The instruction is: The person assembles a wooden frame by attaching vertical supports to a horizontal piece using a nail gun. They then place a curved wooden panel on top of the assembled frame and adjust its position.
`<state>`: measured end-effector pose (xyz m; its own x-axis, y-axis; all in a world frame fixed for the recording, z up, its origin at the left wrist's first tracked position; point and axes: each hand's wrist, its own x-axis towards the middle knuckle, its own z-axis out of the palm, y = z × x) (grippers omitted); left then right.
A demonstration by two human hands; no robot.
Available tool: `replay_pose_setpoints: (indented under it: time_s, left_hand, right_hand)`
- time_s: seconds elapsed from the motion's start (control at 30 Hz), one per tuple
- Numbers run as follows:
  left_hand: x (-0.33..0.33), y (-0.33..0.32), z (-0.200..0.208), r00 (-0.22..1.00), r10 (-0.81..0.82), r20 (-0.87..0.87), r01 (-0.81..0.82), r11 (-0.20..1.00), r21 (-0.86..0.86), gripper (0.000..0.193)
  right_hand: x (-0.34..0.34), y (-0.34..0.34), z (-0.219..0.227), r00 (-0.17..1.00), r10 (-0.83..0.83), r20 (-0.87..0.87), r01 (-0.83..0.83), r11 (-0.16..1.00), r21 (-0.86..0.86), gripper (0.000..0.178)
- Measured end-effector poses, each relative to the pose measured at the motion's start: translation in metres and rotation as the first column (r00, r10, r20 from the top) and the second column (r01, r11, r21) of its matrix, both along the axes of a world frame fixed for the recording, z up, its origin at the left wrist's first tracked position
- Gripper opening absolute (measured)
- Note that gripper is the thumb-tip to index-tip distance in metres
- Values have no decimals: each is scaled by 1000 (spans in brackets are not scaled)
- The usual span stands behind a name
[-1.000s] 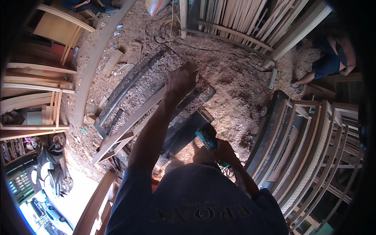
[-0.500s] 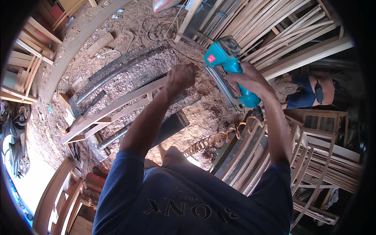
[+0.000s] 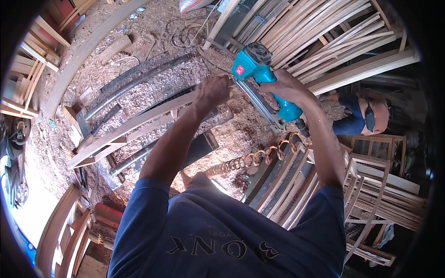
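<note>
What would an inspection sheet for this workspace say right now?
Surface: floor strewn with wood shavings.
Work items: teal nail gun, held up; wooden frame, running diagonally.
Clutter: wood block and pale sack on the floor.
Hands: left hand closed around the frame's far end; right hand gripping the nail gun.
Cables: coiled orange hose by the nail gun; dark cord on the floor.
Surroundings: wood strips stacked upper right; another person at right.
</note>
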<state>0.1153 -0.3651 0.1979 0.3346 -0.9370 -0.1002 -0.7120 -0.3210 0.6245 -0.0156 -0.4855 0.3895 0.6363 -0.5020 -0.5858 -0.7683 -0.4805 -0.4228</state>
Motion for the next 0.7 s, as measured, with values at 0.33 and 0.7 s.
replay_pose_setpoints:
  time_s: [0.33, 0.7]
  left_hand:
    - [1, -1, -12, 999, -31, 18, 32, 999, -3, 27]
    - [1, -5, -30, 980, -74, 183, 98, 988, -123, 26]
  right_hand:
    - [1, 8, 6, 1000, 25, 8, -25, 999, -33, 24]
    - [-77, 46, -8, 883, -238, 405, 255, 967, 12, 24]
